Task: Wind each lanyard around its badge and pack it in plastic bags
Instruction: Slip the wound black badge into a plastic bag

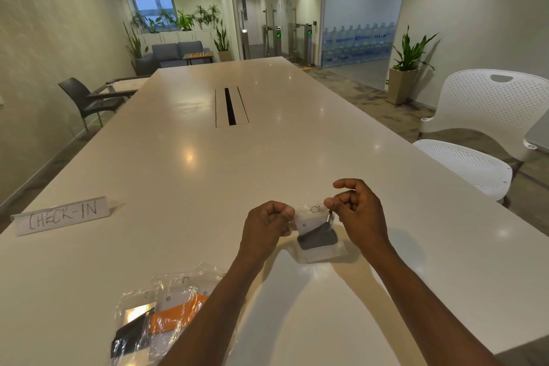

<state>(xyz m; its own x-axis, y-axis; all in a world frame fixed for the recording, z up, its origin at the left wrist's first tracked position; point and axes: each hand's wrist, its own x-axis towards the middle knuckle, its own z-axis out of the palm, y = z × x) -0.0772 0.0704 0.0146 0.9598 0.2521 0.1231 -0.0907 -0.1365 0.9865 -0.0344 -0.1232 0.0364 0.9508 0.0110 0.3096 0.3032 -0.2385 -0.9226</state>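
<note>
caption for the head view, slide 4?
Both hands, left hand and right hand, pinch the top of a plastic bag holding a grey-lanyard badge; packed bags lie nearby.

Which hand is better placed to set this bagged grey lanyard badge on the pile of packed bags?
Probably the left hand: both hands pinch the bag's top edge, but the packed pile lies on the left side, beside the left forearm. The right hand would have to cross over.
</note>
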